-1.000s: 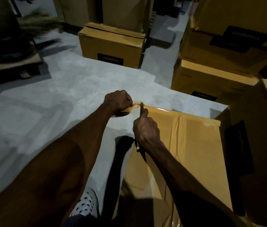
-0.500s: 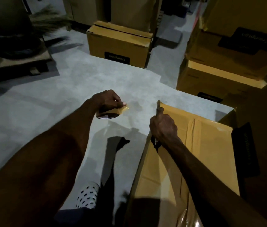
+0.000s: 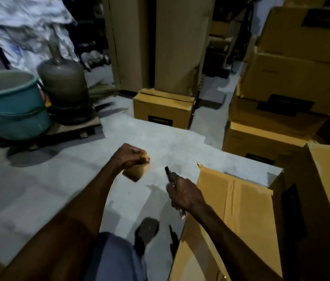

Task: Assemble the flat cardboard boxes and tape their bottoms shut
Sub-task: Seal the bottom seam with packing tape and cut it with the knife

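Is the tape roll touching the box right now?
Apart. The head view shows bare grey floor between the tape roll in the left hand and the cardboard box.

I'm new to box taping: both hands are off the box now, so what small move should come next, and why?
Probably set the knife down. The right hand grips it, the left hand holds the tape roll, and tape already runs along the seam of the box, so pressing it flat needs a free hand.
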`<state>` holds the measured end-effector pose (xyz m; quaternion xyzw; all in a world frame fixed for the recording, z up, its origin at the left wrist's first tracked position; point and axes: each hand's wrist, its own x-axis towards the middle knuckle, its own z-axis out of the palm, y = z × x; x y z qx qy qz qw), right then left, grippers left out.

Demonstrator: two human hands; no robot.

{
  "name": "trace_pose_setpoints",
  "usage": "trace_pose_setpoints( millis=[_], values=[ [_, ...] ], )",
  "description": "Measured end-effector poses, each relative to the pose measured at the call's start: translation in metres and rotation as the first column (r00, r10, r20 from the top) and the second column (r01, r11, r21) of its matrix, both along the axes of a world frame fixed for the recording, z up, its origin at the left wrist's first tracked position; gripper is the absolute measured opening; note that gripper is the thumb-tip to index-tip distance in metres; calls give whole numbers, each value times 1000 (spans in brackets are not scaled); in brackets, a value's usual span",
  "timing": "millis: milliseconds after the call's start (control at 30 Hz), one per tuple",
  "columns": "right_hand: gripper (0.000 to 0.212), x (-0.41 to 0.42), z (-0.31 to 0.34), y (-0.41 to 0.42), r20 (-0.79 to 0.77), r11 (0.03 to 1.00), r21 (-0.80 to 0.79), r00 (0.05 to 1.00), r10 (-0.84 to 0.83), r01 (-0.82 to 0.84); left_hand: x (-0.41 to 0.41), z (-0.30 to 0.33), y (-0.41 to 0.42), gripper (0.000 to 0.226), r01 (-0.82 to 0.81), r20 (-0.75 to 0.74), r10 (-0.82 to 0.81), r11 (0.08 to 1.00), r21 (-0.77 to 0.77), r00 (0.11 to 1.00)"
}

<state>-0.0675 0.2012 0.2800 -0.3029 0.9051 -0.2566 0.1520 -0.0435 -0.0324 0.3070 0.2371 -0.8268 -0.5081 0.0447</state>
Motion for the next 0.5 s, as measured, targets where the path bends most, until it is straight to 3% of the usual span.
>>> trace_pose_setpoints(
  millis=[133,267,367,500],
  values=[
    [21,53,49,-31,166,988,-152,986,27,-1,93,32,-11,36,-34,-29,33,999,-38,999],
    [24,124,79,-71,328,945,-319,944,39,72,185,60,-29,45,-64,-60,60,995,-78,996],
    [19,181,84,-108,417,922,-378,904,92,80,255,75,-49,66,-73,-29,68,963,-260,997],
    [18,247,76,-152,442,913,-408,876,193,5,336,71,-75,67,-71,64,118,865,-497,991]
  ],
)
